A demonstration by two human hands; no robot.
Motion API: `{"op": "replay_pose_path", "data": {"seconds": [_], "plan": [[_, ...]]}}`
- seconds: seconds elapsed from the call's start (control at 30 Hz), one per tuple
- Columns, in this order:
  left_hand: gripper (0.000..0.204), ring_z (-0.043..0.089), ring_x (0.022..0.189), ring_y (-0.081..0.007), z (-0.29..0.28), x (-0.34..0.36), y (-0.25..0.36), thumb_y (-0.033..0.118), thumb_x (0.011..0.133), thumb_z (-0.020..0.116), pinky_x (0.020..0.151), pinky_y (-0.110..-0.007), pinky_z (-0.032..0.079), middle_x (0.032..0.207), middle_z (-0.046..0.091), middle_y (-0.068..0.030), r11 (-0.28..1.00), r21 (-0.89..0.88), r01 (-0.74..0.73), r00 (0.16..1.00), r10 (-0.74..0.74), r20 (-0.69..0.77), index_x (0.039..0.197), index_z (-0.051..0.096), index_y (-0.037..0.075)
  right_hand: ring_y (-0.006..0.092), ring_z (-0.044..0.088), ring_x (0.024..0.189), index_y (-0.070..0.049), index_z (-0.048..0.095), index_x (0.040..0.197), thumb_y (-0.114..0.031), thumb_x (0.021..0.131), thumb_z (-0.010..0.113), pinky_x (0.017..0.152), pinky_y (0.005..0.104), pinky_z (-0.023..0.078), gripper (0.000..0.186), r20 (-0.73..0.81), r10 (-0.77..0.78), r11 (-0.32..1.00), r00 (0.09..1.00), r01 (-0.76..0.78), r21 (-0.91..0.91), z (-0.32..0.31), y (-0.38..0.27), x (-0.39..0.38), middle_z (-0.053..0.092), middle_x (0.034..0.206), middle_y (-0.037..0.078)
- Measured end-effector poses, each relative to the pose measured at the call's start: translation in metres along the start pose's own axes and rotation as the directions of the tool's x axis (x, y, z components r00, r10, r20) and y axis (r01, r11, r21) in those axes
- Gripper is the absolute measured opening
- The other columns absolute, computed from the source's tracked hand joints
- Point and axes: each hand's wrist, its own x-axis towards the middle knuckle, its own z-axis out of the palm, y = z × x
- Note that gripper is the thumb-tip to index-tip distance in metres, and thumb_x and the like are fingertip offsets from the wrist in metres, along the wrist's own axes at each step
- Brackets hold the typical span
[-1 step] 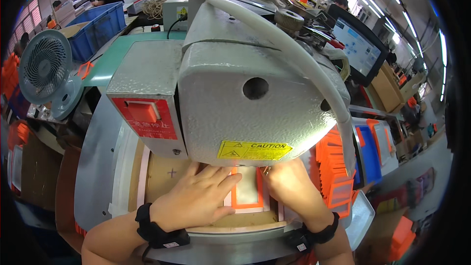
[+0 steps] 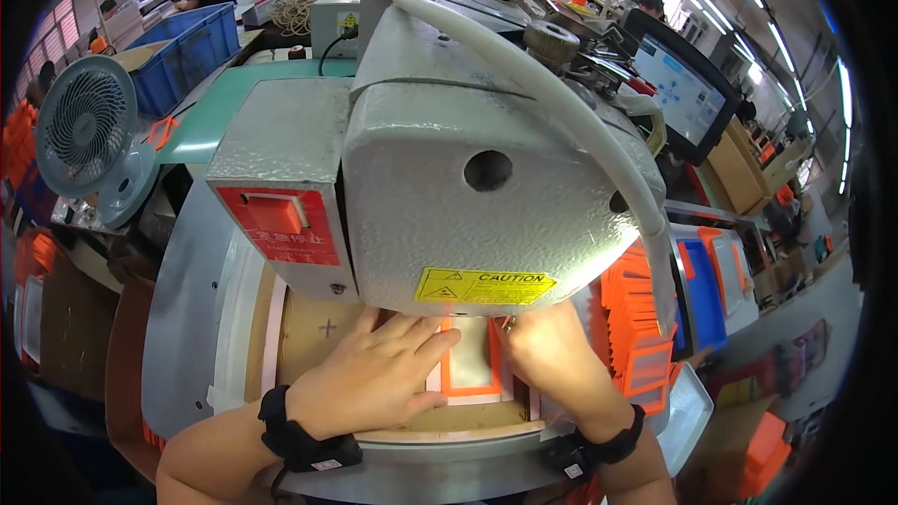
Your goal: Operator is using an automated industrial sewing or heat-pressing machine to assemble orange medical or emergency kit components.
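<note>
An orange-edged rectangular piece with a pale middle (image 2: 471, 396) lies flat beneath the head of a grey machine (image 2: 486, 234). My left hand (image 2: 374, 374) rests palm down beside it, fingers spread, the thumb and index finger along its left edge. At its right edge is my right hand (image 2: 552, 351), curled closed. A small bit of metal (image 2: 508, 324) shows by those fingers; what it belongs to is hidden. Under the piece is a tan board (image 2: 313, 337) with a pale border and a dark cross mark. The machine head hides some of the fingertips.
The machine's red switch (image 2: 274, 215) is at its left. Stacked orange-edged pieces (image 2: 636, 318) stand right of my right hand, near a translucent tray (image 2: 687, 416). A fan (image 2: 86, 126) and blue crate (image 2: 192, 47) are far left; a monitor (image 2: 683, 84) is far right.
</note>
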Motion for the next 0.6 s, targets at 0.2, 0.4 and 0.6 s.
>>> {"op": "replay_pose_path", "data": {"seconds": [0.2, 0.4, 0.6], "plan": [[0.060, 0.042, 0.134, -0.0323, 0.001, -0.005, -0.010, 0.037, 0.087, 0.068, 0.112, -0.050, 0.029, 0.144, 0.047, -0.0188, 0.998, 0.022, -0.060, 0.998, 0.060, -0.005, 0.138, 0.055, 0.009, 0.0329, 0.062, 0.109, 0.003, 0.070, 0.112, -0.013, 0.081, 0.069, 0.093, 0.0385, 0.052, 0.035, 0.161, 0.057, 0.916, 0.985, -0.116, 0.384, -0.013, 0.020, -0.001, 0.064, 0.116, 0.016], [0.052, 0.040, 0.135, -0.0403, -0.007, -0.009, -0.002, 0.018, 0.082, 0.065, 0.112, -0.055, 0.031, 0.143, 0.045, -0.0241, 0.981, 0.039, -0.190, 0.979, 0.186, 0.077, 0.133, 0.061, 0.016, 0.0307, 0.056, 0.123, 0.000, 0.065, 0.125, -0.027, 0.075, 0.079, 0.094, 0.0371, 0.052, 0.059, 0.296, 0.001, 0.927, 0.955, -0.112, 0.358, -0.024, 0.022, -0.012, 0.054, 0.136, 0.018], [0.049, 0.049, 0.128, -0.0390, -0.007, -0.015, 0.026, 0.011, 0.081, 0.061, 0.109, -0.056, 0.036, 0.135, 0.051, -0.0260, 0.970, 0.187, -0.155, 0.988, 0.146, 0.059, 0.129, 0.065, 0.016, 0.0315, 0.056, 0.115, 0.002, 0.070, 0.107, -0.034, 0.067, 0.081, 0.109, 0.0552, 0.031, 0.055, 0.180, 0.014, 0.972, 0.984, -0.056, 0.227, -0.017, 0.001, -0.014, 0.062, 0.109, 0.014]]}}
